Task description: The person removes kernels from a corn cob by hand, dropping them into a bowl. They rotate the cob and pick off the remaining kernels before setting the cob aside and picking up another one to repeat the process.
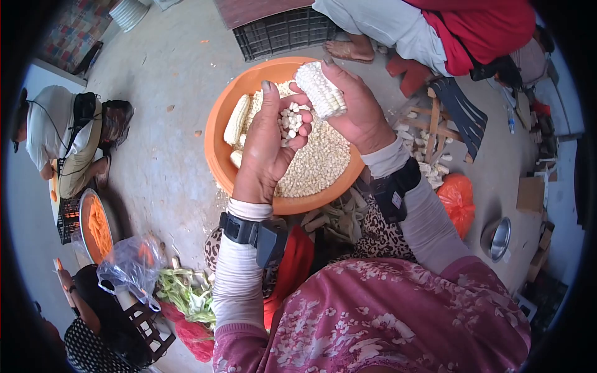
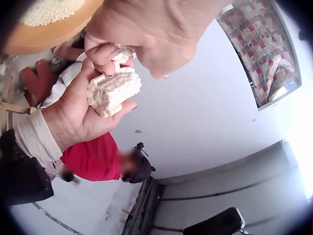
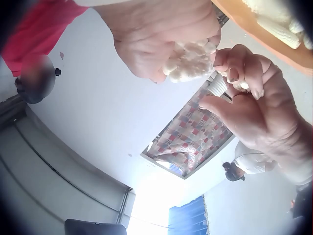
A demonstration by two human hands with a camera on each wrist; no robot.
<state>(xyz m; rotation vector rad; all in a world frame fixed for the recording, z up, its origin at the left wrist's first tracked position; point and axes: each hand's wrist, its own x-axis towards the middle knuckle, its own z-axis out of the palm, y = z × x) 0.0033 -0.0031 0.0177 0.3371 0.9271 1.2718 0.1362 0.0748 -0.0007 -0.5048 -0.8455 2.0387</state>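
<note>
My right hand (image 1: 364, 112) grips a thick white corn cob (image 1: 320, 90) over the orange tub (image 1: 216, 149). Its broken end (image 3: 190, 61) faces the camera in the right wrist view. Beside it, my left hand (image 1: 261, 146) curls its fingers around a small heap of loose white kernels (image 1: 291, 121), thumb raised. The fingertips are right by the cob in the left wrist view. Below both hands, shelled kernels (image 1: 317, 165) fill much of the tub. A whole husked cob (image 1: 237, 119) lies along the tub's left side, partly over the kernels.
Bare cobs (image 1: 429, 168) lie under a low stool with black straps (image 1: 463, 115) on the right, near a red plastic bag (image 1: 457, 202). Left are a basin of orange pieces (image 1: 98, 227) and green husks (image 1: 186, 292). A black crate (image 1: 283, 34) and a seated person (image 1: 429, 31) are ahead.
</note>
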